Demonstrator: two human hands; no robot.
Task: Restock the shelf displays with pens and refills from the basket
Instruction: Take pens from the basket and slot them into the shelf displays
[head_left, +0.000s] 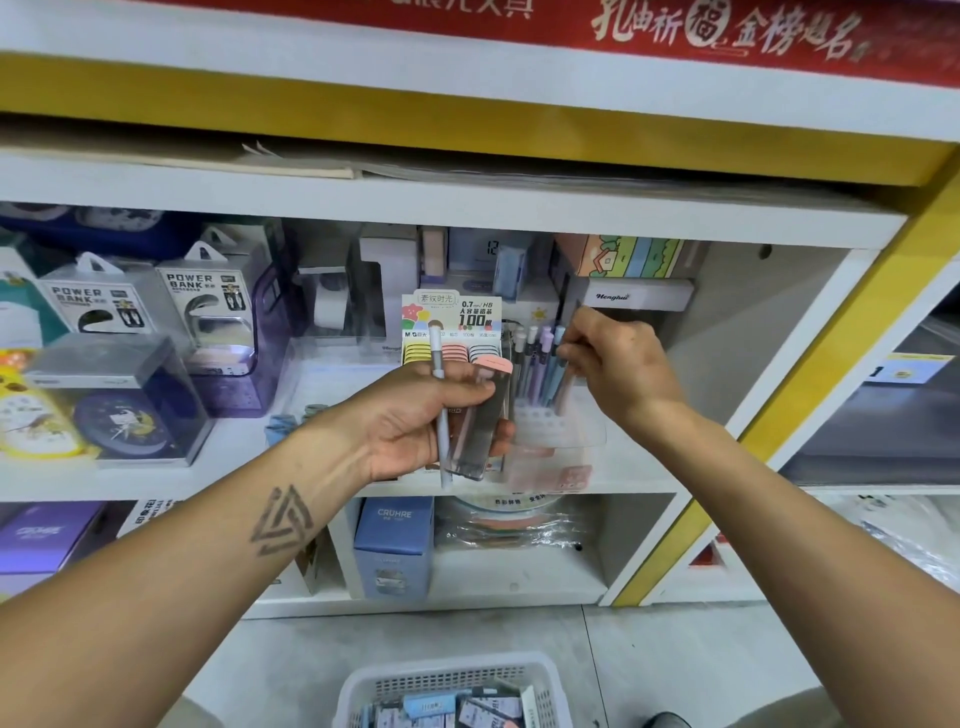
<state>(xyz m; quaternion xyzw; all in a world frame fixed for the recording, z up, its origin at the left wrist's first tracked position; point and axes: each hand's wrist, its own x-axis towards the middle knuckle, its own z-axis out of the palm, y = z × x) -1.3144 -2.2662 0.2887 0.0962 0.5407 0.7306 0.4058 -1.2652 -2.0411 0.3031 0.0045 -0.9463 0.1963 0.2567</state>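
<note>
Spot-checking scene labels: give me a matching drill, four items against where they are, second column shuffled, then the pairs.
Column 1
1. white basket
2. blue box
3. power bank boxes
4. pastel pens

Column 2
A. standing in the clear holder by the right hand
B. on the floor at the bottom edge of the view
C. lower shelf, under the left hand
D. middle shelf, far left

Pairs: 1-B, 2-C, 3-D, 4-A
</note>
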